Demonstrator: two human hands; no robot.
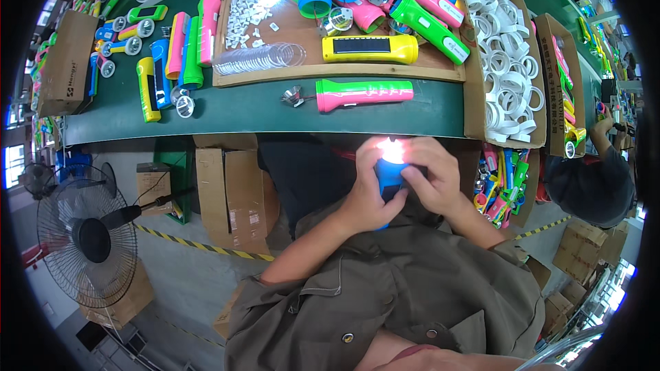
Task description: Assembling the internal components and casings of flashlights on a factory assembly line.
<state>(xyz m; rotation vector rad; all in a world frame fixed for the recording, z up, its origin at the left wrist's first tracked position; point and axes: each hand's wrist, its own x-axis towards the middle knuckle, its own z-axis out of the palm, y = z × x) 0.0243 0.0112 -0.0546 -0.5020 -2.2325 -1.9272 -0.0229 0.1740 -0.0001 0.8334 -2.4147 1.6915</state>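
A blue flashlight (390,176) with a dark panel on its side is held upright between my hands, just off the front edge of the bench. My left hand (364,196) wraps its body. The fingers of my right hand (437,177) close around its upper part, near a bright glow at the head. That glare hides the fingertips and the lamp end. Beyond my hands, a green and pink flashlight body (364,95) lies on the green bench (254,110), with a silvery reflector (294,97) at its left end.
A wooden tray (337,72) holds flashlight bodies, reflectors, clear discs (258,59) and small white parts (245,17). To its right stands a carton of white rings (505,55). Flashlights (192,48) line up at left. A fan (86,233) stands on the floor.
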